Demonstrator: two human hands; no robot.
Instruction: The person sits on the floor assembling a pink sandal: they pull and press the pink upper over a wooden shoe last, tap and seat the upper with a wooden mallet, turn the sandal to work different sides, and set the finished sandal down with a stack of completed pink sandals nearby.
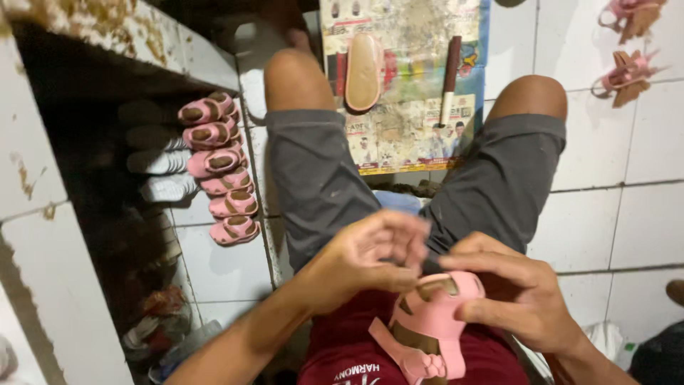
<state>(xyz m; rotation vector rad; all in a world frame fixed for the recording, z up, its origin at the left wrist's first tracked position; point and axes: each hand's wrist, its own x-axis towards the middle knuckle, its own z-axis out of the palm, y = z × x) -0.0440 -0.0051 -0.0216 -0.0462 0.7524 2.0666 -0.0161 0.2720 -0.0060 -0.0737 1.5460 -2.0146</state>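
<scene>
Pink sandal low in frame at 6 o'clock, over lap; lower end cut by frame edge, toe part hidden under fingers. Right hand grips sandal's upper end from 3 o'clock, thumb on top. Left hand curled narrow at 10 o'clock of sandal, fingertips pinched at its top edge; whether anything is pinched, cannot tell. Row of pink sandals at 9 o'clock beside dark shelf recess, contents dim.

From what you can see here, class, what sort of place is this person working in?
Probably a small home workshop for making children's sandals. Both hands, left hand and right hand, hold an unfinished pink sandal; finished pink sandals sit in a row on the tiled floor, and a loose sole lies on a printed sheet.
</scene>
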